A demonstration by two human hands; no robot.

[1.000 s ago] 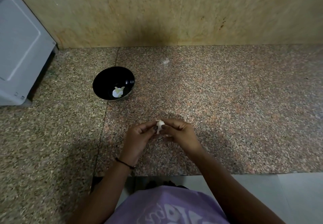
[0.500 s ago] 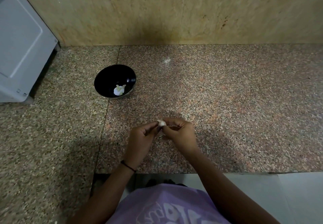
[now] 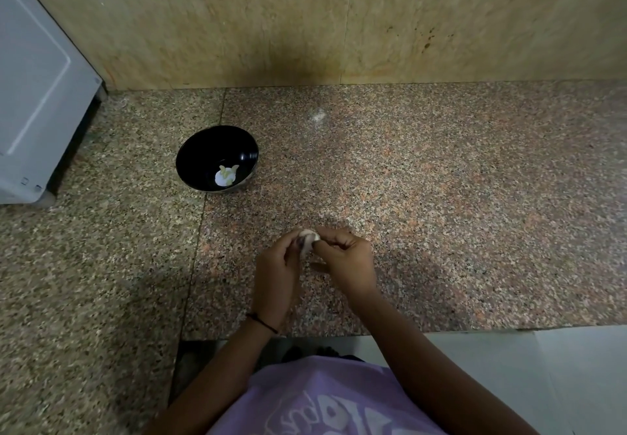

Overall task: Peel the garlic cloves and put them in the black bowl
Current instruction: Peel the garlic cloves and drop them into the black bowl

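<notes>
L grip (image 3: 276, 275), R grip (image 3: 346, 261) pinch garlic clove (image 3: 308, 239) — black bowl (image 3: 203, 149) apart, appliance (image 3: 34, 95) far-left.

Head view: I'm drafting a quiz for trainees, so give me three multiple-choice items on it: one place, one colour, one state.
1. The black bowl sits: A. on the counter, beyond-left of the left hand; B. against the wall; C. on the floor.
2. The shirt is: A. green; B. lilac; C. red.
3. The near garlic clove is: A. lying loose; B. in the bowl; C. pinched by both hands.
A: bowl lies up-left of the hand. B: pale purple cloth at bottom. C: left and right hand fingertips grip it.
</notes>
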